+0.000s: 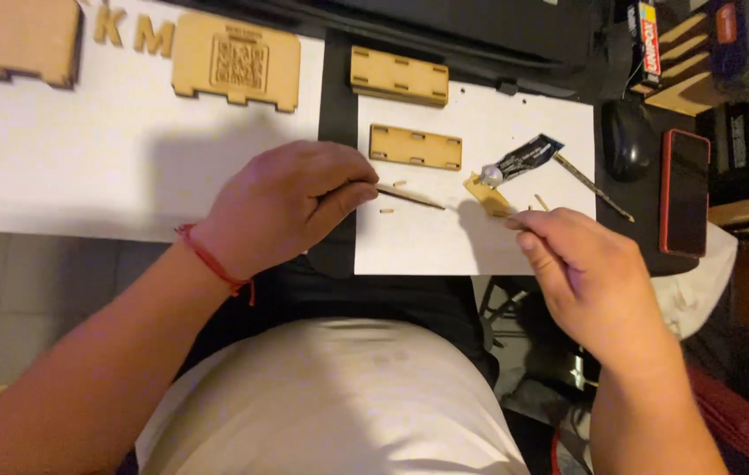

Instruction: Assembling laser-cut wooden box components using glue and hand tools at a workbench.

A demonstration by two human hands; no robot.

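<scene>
A white sheet (480, 237) lies on the dark table (339, 105), a slotted wooden panel (416, 146) at its eleven o'clock. The left hand (282, 207) is pinched closed on a thin wooden stick (409, 195) pointing toward three o'clock. The right hand (581, 273), fingers together, grips a small yellowish wooden piece (487, 195); a dark glue tube (522, 160) lies at its one o'clock.

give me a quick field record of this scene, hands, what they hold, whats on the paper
left hand: pinches a thin wooden stick, tip pointing right
right hand: fingertips on a small wooden piece
glue tube: dark, lying on the white paper, nozzle by the small piece
slotted wooden panels: one on the paper, one above it
right of paper: black mouse, red phone
</scene>
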